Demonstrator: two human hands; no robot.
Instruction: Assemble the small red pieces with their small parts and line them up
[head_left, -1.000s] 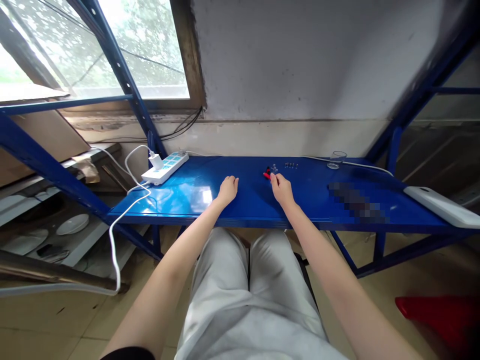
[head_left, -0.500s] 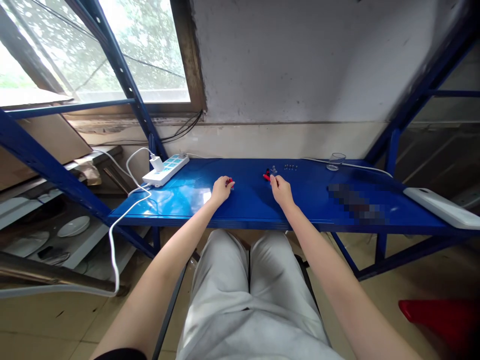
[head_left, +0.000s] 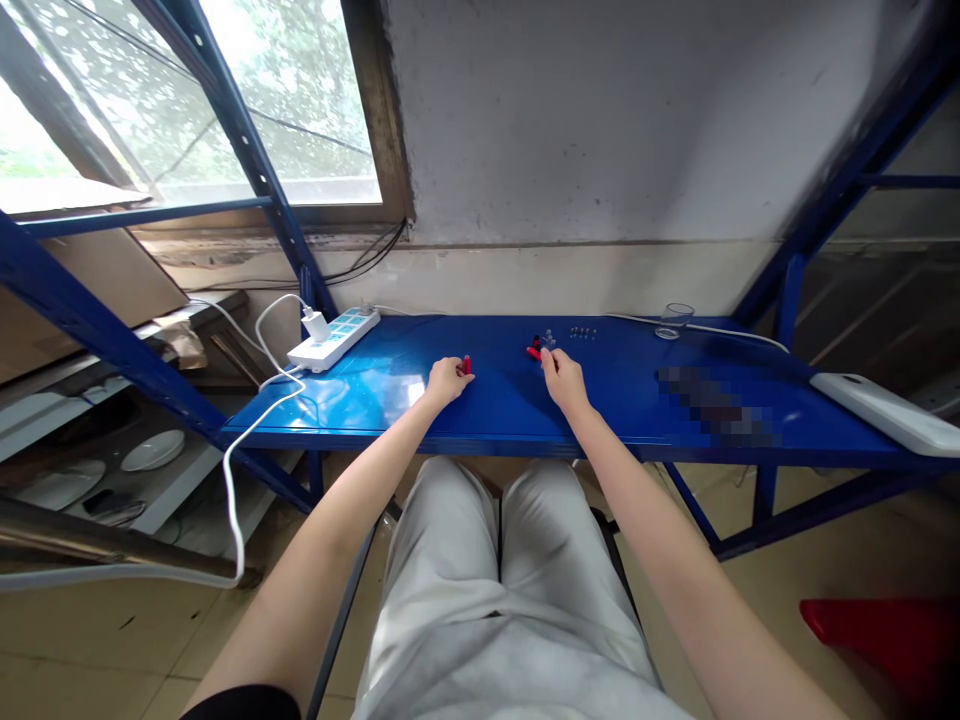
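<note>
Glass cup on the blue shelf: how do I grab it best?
Take the glass cup by its round side wall, coming from the front: it stands upright, open end up, and a white cable runs right by its far side.

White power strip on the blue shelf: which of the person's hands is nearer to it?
Left. The left hand, pinching a small red part, lies just right of the power strip; the right hand rests farther right, at the small parts.

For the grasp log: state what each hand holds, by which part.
The left hand pinches a small red piece by its near end. The right hand sits at a cluster of small parts; grip cannot be told.
</note>
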